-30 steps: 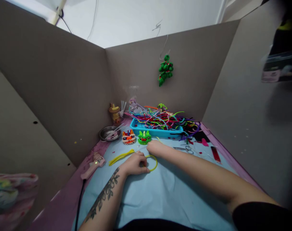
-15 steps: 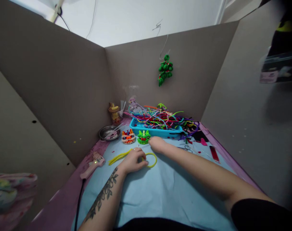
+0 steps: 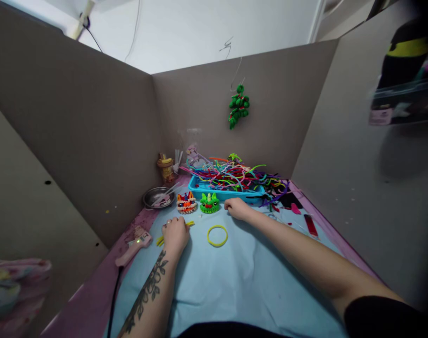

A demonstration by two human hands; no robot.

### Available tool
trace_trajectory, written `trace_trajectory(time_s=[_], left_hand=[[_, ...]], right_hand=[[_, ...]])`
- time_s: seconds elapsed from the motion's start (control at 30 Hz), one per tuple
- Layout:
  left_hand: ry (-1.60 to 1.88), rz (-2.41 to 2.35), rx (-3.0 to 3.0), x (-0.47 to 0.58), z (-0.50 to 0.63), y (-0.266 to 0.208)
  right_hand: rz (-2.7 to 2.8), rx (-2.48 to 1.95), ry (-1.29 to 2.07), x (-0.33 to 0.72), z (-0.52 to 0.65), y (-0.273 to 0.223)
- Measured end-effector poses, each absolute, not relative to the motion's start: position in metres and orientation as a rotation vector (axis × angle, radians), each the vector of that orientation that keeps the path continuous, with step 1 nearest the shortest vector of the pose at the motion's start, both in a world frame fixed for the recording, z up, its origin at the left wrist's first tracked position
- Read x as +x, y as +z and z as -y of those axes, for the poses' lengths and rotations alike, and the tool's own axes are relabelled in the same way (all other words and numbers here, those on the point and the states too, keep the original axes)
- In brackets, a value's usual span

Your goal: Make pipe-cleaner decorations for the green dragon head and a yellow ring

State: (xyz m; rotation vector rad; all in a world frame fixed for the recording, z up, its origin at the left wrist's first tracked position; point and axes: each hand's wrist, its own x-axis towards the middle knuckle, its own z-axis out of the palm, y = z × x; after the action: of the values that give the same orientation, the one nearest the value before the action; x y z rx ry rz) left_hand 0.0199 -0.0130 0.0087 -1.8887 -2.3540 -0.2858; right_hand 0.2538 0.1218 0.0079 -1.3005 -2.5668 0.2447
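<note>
My left hand (image 3: 176,233) is closed over a small bundle of yellow pipe cleaners (image 3: 190,224), whose ends stick out on both sides of it. To its right, a ring of yellow pipe cleaner (image 3: 217,236) lies flat on the blue cloth, touched by neither hand. My right hand (image 3: 237,209) rests on the cloth just in front of the blue tray, fingers curled together; what they hold, if anything, is hidden. Beside it stands a green pipe-cleaner lion head (image 3: 209,203) with red details. An orange and white lion head (image 3: 186,203) stands left of that one.
A blue tray (image 3: 228,193) heaped with colourful pipe cleaners (image 3: 231,173) stands at the back. At left are a metal bowl (image 3: 159,198) and a pink glue gun (image 3: 134,249) with a black cord. Scissors (image 3: 272,216) lie beyond my right forearm. Grey panels (image 3: 199,103) enclose the table.
My left hand has let go of the yellow ring and moved left onto the yellow bundle. My right hand has shifted slightly right, away from the green lion head.
</note>
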Motion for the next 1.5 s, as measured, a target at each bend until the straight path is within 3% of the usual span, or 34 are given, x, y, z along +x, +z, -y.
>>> trace_trajectory(time_s=[0.53,0.7,0.87,1.03,1.2,1.37,1.5], left_hand=[[-0.569,2.318,-1.931,0.037,0.012,0.022],[-0.538,2.256,-2.078,0.045,0.013,0.015],[-0.531,2.142,-2.187,0.053,0.016,0.009],[-0.686,2.111,-2.15,0.055,0.018,0.012],[-1.377,1.942,-2.241,0.063,0.004,0.043],[-2.644,1.933,-2.137,0.077,-0.015,0.052],[-3.544,1.876,-1.662,0.069,-0.023,0.031]], right_hand=[[2.278,-1.489,0.313,0.274,-0.108,0.012],[2.246,-1.334,0.517,0.248,-0.062,0.007],[2.175,-1.086,0.353,0.24,-0.019,-0.004],[2.288,-1.155,0.213,0.255,0.005,-0.019],[2.42,-1.246,0.153,0.259,0.015,-0.03],[2.195,-1.158,0.201,0.276,-0.017,-0.027],[1.756,-1.256,0.334,0.298,-0.046,-0.019]])
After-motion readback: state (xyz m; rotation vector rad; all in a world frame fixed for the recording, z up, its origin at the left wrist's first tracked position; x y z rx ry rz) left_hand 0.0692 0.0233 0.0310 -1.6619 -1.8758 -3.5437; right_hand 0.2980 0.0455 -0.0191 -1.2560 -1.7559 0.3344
